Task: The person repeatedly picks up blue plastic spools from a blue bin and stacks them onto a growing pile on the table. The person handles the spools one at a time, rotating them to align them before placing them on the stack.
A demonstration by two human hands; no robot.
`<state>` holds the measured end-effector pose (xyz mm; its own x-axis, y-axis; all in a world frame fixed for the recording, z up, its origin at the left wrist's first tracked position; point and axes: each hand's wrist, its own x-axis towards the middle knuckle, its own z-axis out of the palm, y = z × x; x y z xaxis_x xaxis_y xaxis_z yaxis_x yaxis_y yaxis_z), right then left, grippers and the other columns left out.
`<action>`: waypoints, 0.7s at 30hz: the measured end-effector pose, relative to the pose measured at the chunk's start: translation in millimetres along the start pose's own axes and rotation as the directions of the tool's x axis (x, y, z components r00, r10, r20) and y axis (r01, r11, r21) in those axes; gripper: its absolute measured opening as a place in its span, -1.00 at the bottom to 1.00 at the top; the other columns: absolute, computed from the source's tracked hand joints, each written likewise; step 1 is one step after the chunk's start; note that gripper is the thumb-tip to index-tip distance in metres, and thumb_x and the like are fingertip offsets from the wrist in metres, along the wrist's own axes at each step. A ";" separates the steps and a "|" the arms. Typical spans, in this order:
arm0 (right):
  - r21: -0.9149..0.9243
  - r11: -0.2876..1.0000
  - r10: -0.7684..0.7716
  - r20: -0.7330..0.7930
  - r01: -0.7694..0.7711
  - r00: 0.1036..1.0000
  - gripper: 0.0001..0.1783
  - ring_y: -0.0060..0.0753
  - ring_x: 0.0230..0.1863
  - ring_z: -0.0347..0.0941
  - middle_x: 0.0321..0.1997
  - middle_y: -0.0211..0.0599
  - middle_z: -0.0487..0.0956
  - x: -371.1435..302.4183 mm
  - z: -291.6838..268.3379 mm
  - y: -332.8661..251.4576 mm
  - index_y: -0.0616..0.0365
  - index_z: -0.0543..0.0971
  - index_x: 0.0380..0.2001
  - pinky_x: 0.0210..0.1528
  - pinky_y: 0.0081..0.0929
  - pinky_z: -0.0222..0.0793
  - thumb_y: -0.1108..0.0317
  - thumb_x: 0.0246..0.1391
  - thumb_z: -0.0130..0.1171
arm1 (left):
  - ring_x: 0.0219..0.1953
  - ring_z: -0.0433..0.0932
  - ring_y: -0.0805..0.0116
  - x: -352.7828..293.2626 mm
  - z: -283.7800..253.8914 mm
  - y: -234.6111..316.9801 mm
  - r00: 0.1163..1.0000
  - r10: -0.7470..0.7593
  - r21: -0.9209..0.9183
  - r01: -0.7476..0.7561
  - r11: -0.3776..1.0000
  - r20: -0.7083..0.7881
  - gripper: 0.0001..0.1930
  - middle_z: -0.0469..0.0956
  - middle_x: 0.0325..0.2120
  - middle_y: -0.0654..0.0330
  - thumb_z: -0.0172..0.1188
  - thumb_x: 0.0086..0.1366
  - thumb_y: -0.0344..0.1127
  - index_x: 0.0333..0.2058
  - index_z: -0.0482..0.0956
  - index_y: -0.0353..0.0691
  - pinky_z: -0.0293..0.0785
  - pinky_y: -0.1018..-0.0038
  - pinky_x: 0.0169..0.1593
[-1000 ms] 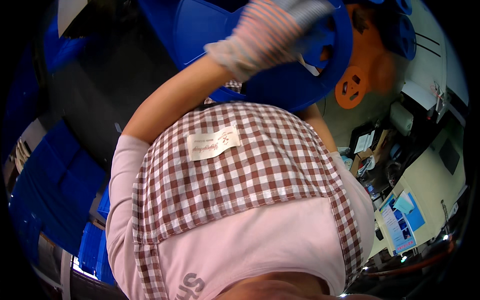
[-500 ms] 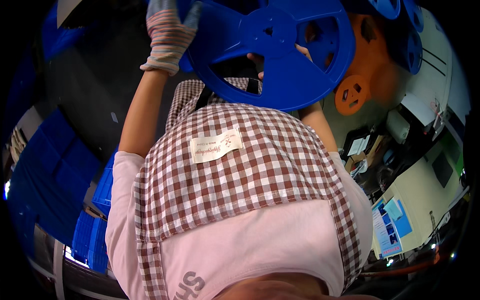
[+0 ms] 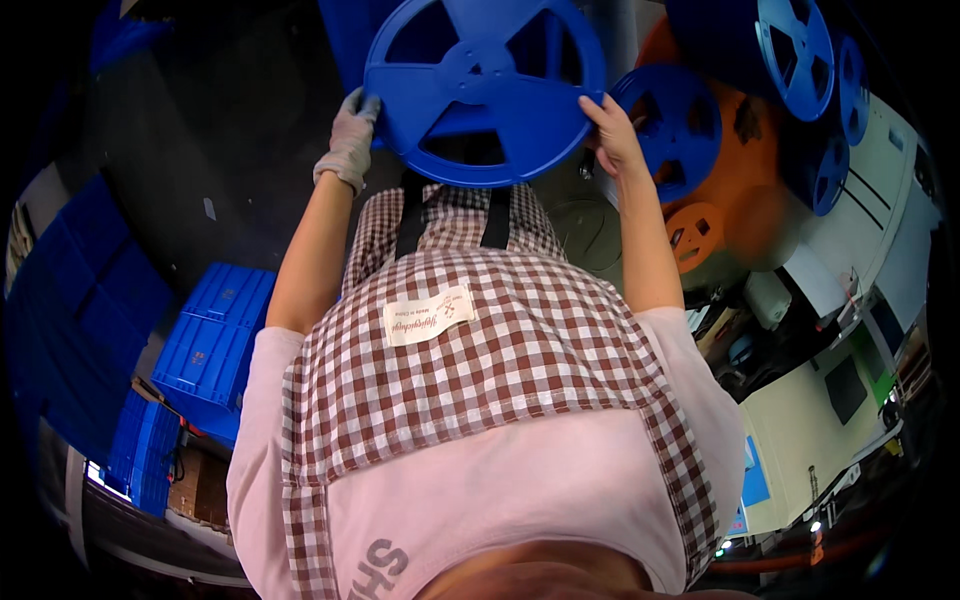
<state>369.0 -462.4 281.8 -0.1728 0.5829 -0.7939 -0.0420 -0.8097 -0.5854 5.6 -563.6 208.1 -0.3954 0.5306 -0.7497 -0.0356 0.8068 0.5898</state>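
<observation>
A large blue plastic reel (image 3: pixel 540 118) with wedge-shaped openings and a small centre hole is held out in front of me, its flat face up. My left hand (image 3: pixel 350 140), in a light knitted glove, is closed on its left rim. On the opposite rim, my bare right hand (image 3: pixel 612 135) grips with the thumb on top and the fingers mostly hidden beneath. Part of a blue bin-like object (image 3: pixel 345 40) shows behind the reel's left side; what it is exactly I cannot tell.
To the right stand more blue reels (image 3: pixel 690 140) and a blue reel with a deep core (image 3: pixel 785 60), beside orange reels (image 3: pixel 693 238). Blue lidded crates (image 3: pixel 205 340) are stacked at the left. A cream-coloured machine or cabinet (image 3: pixel 800 430) lies at the far right.
The reel has moved left and farther from my body. My left hand has closed on its rim. My right hand has come from behind the reel to its right edge.
</observation>
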 end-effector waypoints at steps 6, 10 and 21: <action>-0.614 0.778 -0.161 0.010 0.133 0.987 -0.61 -0.04 -0.12 0.61 -0.10 -0.06 0.65 139.3 39.4 77.3 0.09 0.57 -0.03 -0.08 -0.20 0.53 0.14 0.14 0.22 | 0.10 0.52 0.02 -109.1 -65.3 -33.3 0.993 0.062 0.416 -0.100 0.904 0.102 -0.53 0.55 0.02 -0.10 0.07 0.38 -0.07 0.16 0.45 -0.20 0.40 0.29 0.14; -0.870 0.483 -0.080 -0.155 -0.098 0.985 -0.59 0.13 0.04 0.52 -0.02 0.00 0.61 137.6 93.8 64.8 0.05 0.54 0.02 0.05 -0.06 0.45 0.14 0.14 0.19 | -0.09 0.59 0.29 -218.1 -113.6 -86.2 0.970 -0.242 0.304 0.221 0.926 0.030 -0.63 0.62 -0.15 0.02 0.08 0.40 -0.20 0.10 0.49 -0.23 0.51 0.40 -0.05; -0.628 0.762 -0.361 -0.210 0.158 0.909 -0.57 -0.02 0.03 0.51 0.04 -0.08 0.56 99.9 56.8 117.2 0.00 0.55 0.07 0.13 -0.20 0.41 0.37 0.08 0.18 | -0.13 0.59 0.36 -233.9 -156.4 -103.9 0.957 -0.279 0.460 0.212 0.862 0.082 -0.63 0.63 -0.10 0.08 0.08 0.42 -0.25 0.12 0.45 -0.32 0.50 0.47 -0.05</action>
<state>290.9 -502.8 143.2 0.0646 0.8363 -0.5444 0.5592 -0.4822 -0.6744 -41.7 -812.2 369.1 -0.2932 0.3037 -0.9065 0.3079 0.9277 0.2112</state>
